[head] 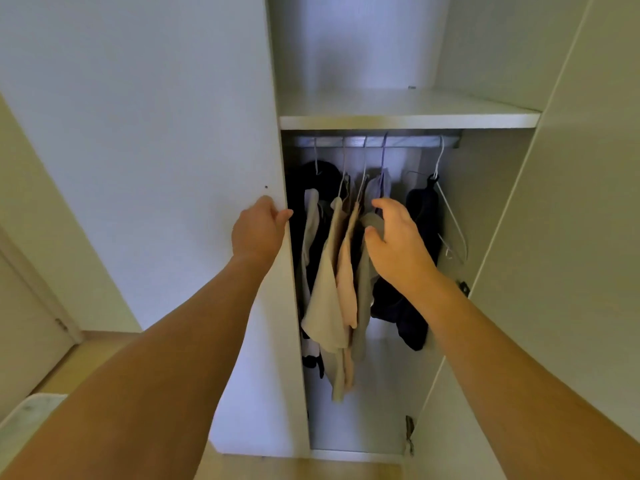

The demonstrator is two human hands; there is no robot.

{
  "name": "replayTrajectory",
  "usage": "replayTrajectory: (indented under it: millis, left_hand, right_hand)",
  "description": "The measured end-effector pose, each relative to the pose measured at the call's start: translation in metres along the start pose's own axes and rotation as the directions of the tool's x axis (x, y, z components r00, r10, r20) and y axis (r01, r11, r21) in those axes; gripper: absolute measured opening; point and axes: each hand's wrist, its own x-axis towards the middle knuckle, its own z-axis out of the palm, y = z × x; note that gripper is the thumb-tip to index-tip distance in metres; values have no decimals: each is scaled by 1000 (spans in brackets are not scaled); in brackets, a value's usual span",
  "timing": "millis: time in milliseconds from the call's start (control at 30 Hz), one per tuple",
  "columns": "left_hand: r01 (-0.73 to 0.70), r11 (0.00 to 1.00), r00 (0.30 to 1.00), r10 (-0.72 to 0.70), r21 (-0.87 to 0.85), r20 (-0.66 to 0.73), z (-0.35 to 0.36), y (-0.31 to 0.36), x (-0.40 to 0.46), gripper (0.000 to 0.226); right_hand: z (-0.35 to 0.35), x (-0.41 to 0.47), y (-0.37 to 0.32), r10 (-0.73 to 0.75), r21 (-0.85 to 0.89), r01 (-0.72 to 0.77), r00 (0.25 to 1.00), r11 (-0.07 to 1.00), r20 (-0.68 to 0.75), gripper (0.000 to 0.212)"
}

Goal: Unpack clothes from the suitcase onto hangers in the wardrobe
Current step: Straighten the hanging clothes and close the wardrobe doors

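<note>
The wardrobe stands open in front of me, with a rail [374,142] under a white shelf [408,121]. Several garments hang there on wire hangers: a black one [323,174] at the left, beige ones [327,296], a grey one [379,187] and a dark navy one [420,209]. An empty white hanger [453,223] hangs at the right end. My left hand [258,230] grips the edge of the left door [156,150]. Relaxed fingers of my right hand [394,240] reach in and touch the grey garment. No suitcase is in view.
The right door [571,202] stands open, its hinges [463,287] showing on the inner edge. A room door [27,323] is at the far left. A pale marbled surface [24,420] shows at the bottom left, above the wooden floor [90,355].
</note>
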Motion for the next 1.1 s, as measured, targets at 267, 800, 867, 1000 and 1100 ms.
replayTrajectory:
  millis: [267,800,867,1000,1100]
  left_hand:
    - [163,986,965,-150,-43,214,4,5,-71,62]
    - [391,916,781,-381,89,495,-48,61,-309,98]
    - [381,919,756,-372,99,539,-47,75,-323,107]
    - [281,950,738,-303,134,603,-37,103,-339,115]
    - [259,958,736,-278,123,617,-41,118,-343,114]
  right_hand:
    - [-25,-30,-1,-45,74,38,994,997,99,40]
    - [-77,-135,-50,-296,254,218,898,942,326,48]
    - [-89,-137,-60,-368,221,306,865,926,343,49]
    - [-101,-138,-84,-457,251,385,798,888,394,48]
    - [-99,-145,-101,-502,307,401,746,863,437,49]
